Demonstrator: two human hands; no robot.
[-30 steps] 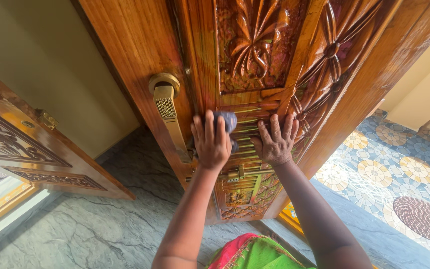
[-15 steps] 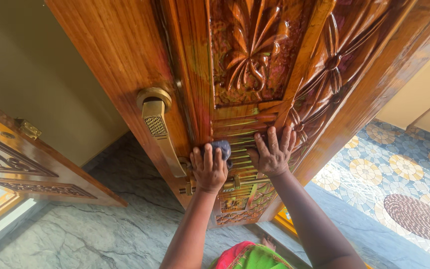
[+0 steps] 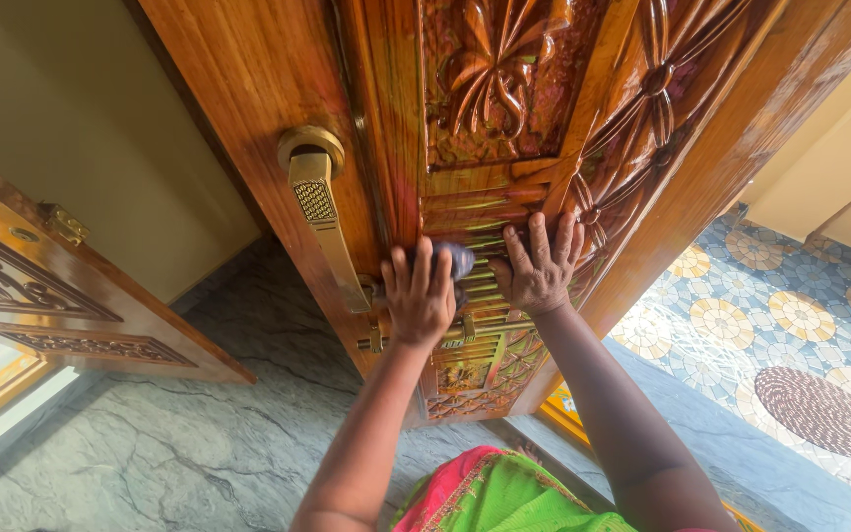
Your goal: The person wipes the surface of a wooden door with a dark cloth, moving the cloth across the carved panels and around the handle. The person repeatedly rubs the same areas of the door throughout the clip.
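Two hands work the carved brown wooden door (image 3: 504,118): my left hand (image 3: 418,296) presses a dark grey cloth (image 3: 457,260) on its ribbed panel right of the long brass handle (image 3: 322,222), right hand (image 3: 542,266) flat, fingers spread, bracing; wiping seems underway, needing firm strokes next.

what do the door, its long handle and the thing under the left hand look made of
Door: varnished wood, by its grain, gloss and carved flowers. Handle: brass-coloured metal, probably, shiny with a stamped grid. Under the left hand, a grey-blue pad looks like soft cloth; mostly hidden.
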